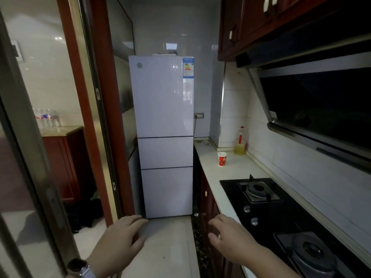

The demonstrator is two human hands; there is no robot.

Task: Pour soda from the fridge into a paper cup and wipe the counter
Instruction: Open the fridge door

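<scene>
Fridge (163, 135): white, tall, three doors stacked, all closed; stands at the far end of the narrow kitchen, its right side against the end of the counter. An energy label sits at the top right corner of the upper door.

Sliding glass door (30, 157): fills the left edge of the view, in a red-brown frame.

Range hood (313, 101): dark slanted glass, mounted on the right wall above the hob.

Counter (206, 163): pale top, running along the right wall from the fridge toward the viewer.

Gas hob (234, 191): black glass, two burners, set into the counter.

Left hand (122, 239): palm down, fingers loosely spread, holding nothing, over the floor before the fridge. A watch (80, 267) is on the wrist.

Right hand (230, 237): palm down, fingers relaxed, holding nothing, beside the counter's front edge.

Oil bottle (241, 143): upright at the counter's far end, by the tiles.

Paper cup (222, 159): red and white, upright on the counter, between the oil bottle and the hob, near the fridge.
</scene>
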